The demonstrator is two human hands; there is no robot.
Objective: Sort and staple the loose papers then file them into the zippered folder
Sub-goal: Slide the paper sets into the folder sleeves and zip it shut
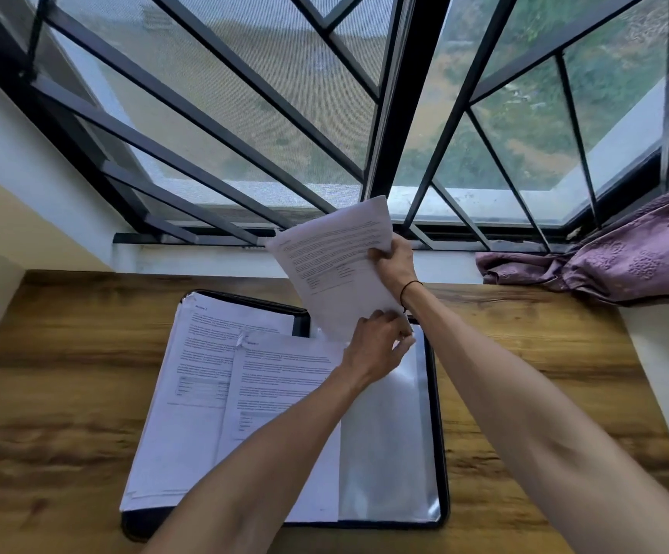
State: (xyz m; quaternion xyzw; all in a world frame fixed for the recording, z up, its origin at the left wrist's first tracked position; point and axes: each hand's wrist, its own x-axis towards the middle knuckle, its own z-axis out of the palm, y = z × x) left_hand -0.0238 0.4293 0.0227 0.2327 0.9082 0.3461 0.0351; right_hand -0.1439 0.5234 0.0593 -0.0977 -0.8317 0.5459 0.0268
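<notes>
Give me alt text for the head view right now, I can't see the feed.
Both hands hold a printed paper set tilted up above an open zippered folder on a wooden desk: the right hand grips its side edge, the left hand pinches its lower corner. Two more paper sets lie overlapping on the folder; a barred window is behind.

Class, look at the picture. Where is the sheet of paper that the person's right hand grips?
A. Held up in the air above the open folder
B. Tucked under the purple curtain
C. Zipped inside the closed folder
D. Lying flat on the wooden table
A: the right hand grips the sheet raised above the open folder, with the left hand at its lower edge.
</notes>
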